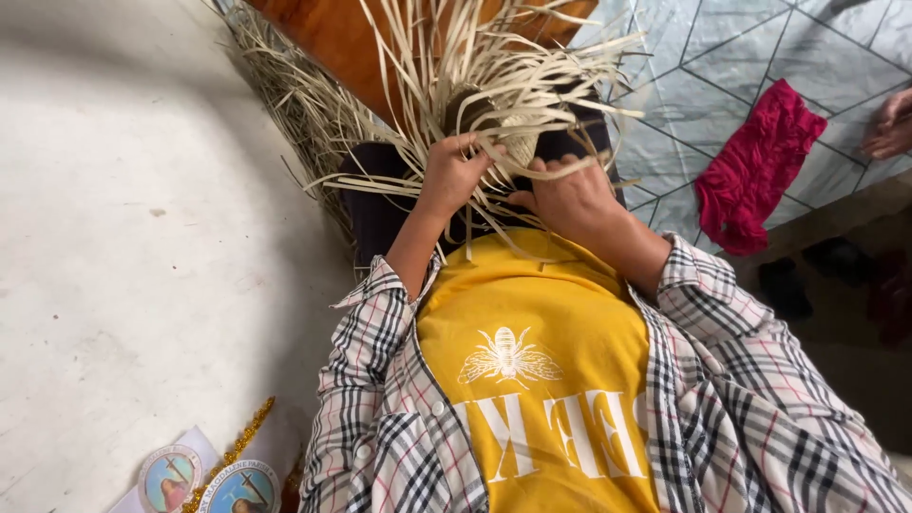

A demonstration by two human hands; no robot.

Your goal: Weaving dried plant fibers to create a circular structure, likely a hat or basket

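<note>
A: Item one, work in hand?

B: A small woven piece (518,142) of pale flat straw strips, resting on the person's lap, above the yellow shirt (541,351). Only a compact woven patch shows at its centre; by my judgement the weave is at an early stage, with most of it left to do.

A: Loose ends?

B: Many. Long unwoven strips (456,57) fan out from the patch upward and to both sides, none trimmed or tucked.

A: Hands?

B: Left hand (454,176) closed around a few strips at the piece's left edge. Right hand (568,195) close beside it, fingers curled over the strips at the lower right edge. Both are clamped on the material, nearly touching each other.

A: Stock?

B: A heap of thinner dry straw (304,104) on the floor, left of the lap and against an orange-brown board (332,38).

A: Containers?

B: None in view; nothing holds the straw, which lies loose.

A: Other entries?

B: A red cloth (755,166) crumpled on the patterned floor covering (684,85), well apart to the right. Another person's hand (888,123) at the right edge. Round printed cards (204,480) and a gold tinsel strand (237,442) at lower left.
</note>
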